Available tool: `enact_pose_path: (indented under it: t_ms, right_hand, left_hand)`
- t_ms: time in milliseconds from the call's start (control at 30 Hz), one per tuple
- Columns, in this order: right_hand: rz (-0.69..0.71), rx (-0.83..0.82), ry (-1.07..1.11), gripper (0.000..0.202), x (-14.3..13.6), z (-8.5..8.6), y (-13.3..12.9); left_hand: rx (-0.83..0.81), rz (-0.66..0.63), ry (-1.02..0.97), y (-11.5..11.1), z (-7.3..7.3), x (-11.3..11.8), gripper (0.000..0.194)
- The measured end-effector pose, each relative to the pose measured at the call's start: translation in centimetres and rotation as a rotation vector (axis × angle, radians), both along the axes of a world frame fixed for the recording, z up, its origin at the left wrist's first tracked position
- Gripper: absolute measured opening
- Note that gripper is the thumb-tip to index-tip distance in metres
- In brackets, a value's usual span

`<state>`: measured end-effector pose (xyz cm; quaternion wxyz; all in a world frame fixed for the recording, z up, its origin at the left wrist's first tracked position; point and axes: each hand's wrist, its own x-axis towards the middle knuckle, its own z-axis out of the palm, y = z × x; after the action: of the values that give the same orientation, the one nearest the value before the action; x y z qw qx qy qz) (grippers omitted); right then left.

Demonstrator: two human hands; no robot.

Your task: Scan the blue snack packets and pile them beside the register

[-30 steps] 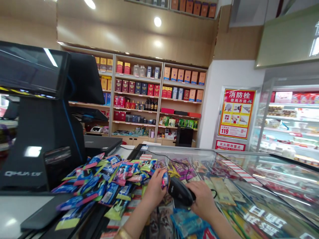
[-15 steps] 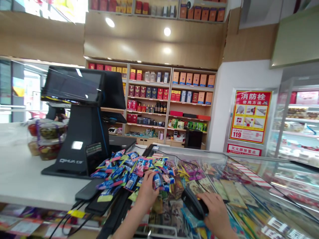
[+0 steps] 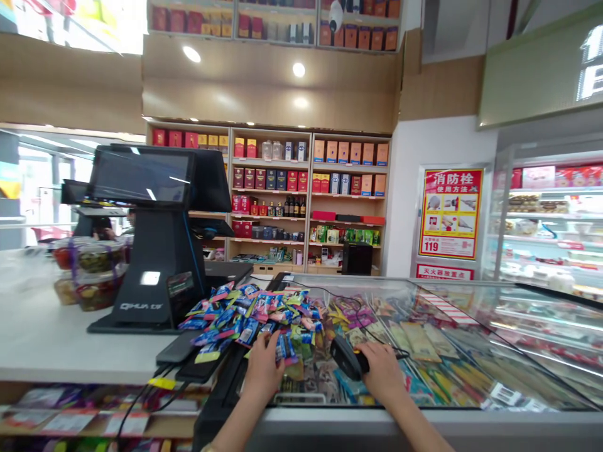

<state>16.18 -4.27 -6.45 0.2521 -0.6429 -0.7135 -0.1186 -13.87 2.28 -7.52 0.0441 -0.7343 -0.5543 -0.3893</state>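
A heap of small wrapped snack packets (image 3: 245, 311), blue with pink and yellow-green ends, lies across the near left corner of the glass-topped case. At the heap's front edge, my left hand (image 3: 262, 370) has its fingers and thumb closed on one blue packet (image 3: 286, 346). My right hand (image 3: 384, 373) grips a black handheld barcode scanner (image 3: 347, 358) by its handle, above the glass to the right of the heap. The scanner's head points left towards the packets. A thin black cable runs over the glass behind it.
A black point-of-sale terminal (image 3: 155, 251) stands on the white counter (image 3: 47, 351) at left, near stacked clear food tubs (image 3: 97, 273). Two dark flat devices with cables (image 3: 200, 364) lie at the counter edge. The glass-topped case (image 3: 443, 358) holds packaged goods. Stocked shelves (image 3: 271, 201) stand behind.
My left hand has drawn back towards me, with a packet at its fingertips. The scanner in my right hand has shifted slightly left in view. The camera view has turned a little right.
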Motion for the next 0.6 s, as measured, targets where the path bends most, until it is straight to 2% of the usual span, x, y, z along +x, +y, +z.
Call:
enact_pose_path:
  t_ms: [200,400,600]
  right_hand:
    - [-0.014,-0.057,-0.01,0.046,-0.3,0.2,-0.1]
    - [-0.013,-0.086,-0.003,0.046,-0.3,0.4,-0.1]
    - [-0.019,-0.119,-0.004,0.036,-0.4,0.6,-0.2]
  left_hand:
    - [0.082,-0.037,0.148,-0.7,0.3,0.7,0.055]
    - [-0.024,-0.098,0.246,-1.3,1.0,0.8,0.055]
    - [-0.058,-0.113,0.265,-1.3,1.4,0.8,0.044]
